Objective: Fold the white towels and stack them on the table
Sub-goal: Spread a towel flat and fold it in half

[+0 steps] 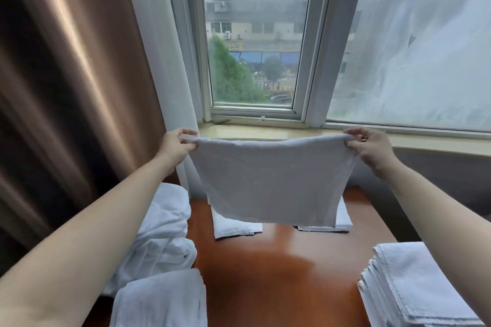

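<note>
A white towel [271, 180] hangs in the air above the brown table [265, 273], stretched flat between both hands. My left hand [176, 145] pinches its top left corner and my right hand [372, 146] pinches its top right corner. Behind its lower edge, two folded white towels lie on the table's far side, one folded towel at the left [233, 228] and another at the right [342, 220], both partly hidden by the hanging towel. A stack of folded white towels [409, 287] sits at the near right.
A heap of crumpled white towels [164, 231] lies at the table's left, with a folded one [162, 300] in front of it. A window sill [265, 131] and window stand behind the table. A brown curtain [66, 87] hangs at the left.
</note>
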The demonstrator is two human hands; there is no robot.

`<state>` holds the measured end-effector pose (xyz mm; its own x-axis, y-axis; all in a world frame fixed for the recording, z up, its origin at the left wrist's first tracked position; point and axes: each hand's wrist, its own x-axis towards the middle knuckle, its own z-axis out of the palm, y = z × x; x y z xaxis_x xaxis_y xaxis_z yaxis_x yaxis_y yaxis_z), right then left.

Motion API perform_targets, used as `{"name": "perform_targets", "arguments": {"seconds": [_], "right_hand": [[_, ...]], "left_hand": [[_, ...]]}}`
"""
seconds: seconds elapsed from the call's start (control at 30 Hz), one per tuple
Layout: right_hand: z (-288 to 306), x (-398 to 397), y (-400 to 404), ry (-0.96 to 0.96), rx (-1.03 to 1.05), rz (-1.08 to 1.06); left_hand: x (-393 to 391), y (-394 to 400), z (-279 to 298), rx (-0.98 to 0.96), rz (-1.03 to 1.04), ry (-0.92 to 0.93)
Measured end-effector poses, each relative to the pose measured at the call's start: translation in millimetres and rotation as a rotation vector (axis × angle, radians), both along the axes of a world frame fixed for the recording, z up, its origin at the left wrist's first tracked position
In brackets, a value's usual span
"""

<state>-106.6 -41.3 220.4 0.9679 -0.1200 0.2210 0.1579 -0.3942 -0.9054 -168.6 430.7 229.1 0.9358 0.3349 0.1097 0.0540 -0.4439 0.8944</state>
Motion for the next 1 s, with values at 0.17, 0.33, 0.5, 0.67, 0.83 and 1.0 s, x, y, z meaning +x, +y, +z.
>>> {"name": "perform_targets", "arguments": {"seconds": [0.17,0.33,0.5,0.67,0.83,1.0], "right_hand": [[-26.2,13.3,-22.8,-0.024,0.019,0.028],[-46.9,15.0,-36.7,0.044,0.006,0.097],[-67.7,10.3,-42.0,0.091,-0.337,0.112],[-76.2,10.5,-42.4,0.117,-0.553,0.075],[-80.1,-15.7,-58.1,0.449,-0.496,0.282],[-83.4,-49.2,-86.0,0.795,-0.110,0.573]], "left_hand": [[2.0,-21.0,-23.8,-0.353,0.140,0.139],[-1.2,-36.6,-37.1,-0.410,0.131,0.147],[-16.4,-47.2,-53.9,0.074,0.091,0.122],[-26.2,-49.4,-64.6,0.448,0.092,0.206],[-50.4,-32.4,-69.9,0.243,-0.130,0.503],[-84.6,-20.7,-67.0,-0.178,-0.516,0.954]]}}
